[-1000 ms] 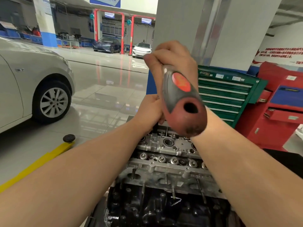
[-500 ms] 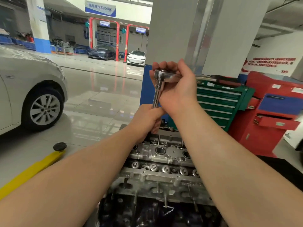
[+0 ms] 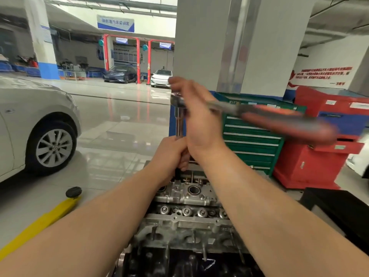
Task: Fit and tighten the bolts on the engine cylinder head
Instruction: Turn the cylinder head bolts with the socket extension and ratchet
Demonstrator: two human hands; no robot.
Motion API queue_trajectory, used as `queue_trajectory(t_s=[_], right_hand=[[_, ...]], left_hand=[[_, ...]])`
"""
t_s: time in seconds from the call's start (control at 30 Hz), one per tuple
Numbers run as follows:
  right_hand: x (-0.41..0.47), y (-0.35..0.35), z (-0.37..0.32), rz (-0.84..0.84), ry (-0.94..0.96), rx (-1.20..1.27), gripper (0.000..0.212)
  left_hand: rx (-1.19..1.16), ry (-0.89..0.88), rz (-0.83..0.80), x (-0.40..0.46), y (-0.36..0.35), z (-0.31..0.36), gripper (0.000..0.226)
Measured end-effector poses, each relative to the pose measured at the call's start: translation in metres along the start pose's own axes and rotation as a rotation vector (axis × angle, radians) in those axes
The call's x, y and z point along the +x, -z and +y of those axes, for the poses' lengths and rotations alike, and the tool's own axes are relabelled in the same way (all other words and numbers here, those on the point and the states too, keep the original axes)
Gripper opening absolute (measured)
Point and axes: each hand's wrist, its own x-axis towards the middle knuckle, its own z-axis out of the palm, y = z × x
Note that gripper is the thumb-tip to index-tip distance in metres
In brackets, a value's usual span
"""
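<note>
- Head view: L hand [image 3: 171, 154] wraps round lower part of upright chrome extension bar [image 3: 179, 124], fingers curled tight on it, just above cylinder head [image 3: 185, 196].
- R hand [image 3: 196, 116] sits at top of bar, over ratchet head [image 3: 176, 100]; blurred, fingers look curled round it, grip not fully clear.
- Ratchet handle [image 3: 279, 118] sticks out to the right, red/grey grip, heavy motion blur.
- Bar's lower end meets far-left part of cyl. head; bolt itself hidden under socket & L hand.
- Cyl. head lies between both forearms, valve springs and a spark plug bore showing.
- Bkgd: silver car [image 3: 36, 124] left, green tool cabinet [image 3: 253, 140] and red cabinet [image 3: 323, 148] right, yellow lift arm [image 3: 40, 220] on floor.
</note>
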Motion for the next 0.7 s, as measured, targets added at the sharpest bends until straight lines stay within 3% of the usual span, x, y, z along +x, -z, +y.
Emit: queue_trajectory(t_s=[0.1, 0.2, 0.3, 0.43, 0.53, 0.7], right_hand=[[0.017, 0.019, -0.008, 0.152, -0.362, 0.595, 0.041], [0.025, 0.027, -0.005, 0.134, -0.46, 0.61, 0.034], [0.019, 0.022, 0.001, 0.058, -0.313, 0.355, 0.028], [0.004, 0.021, 0.01, 0.083, -0.006, -0.083, 0.025], [-0.004, 0.023, 0.0, 0.083, 0.103, -0.384, 0.015], [-0.004, 0.019, -0.021, -0.281, 0.519, -0.928, 0.015]], left_hand=[[-0.063, 0.011, -0.096, 0.005, -0.002, 0.0, 0.039], [-0.022, -0.011, -0.131, 0.005, -0.004, -0.001, 0.043], [0.008, -0.068, -0.083, 0.001, -0.003, 0.002, 0.042], [0.052, -0.161, -0.017, 0.0, 0.005, 0.0, 0.063], [0.068, -0.178, 0.018, 0.002, 0.004, 0.0, 0.051], [0.101, -0.177, 0.083, 0.004, 0.005, -0.002, 0.029]])
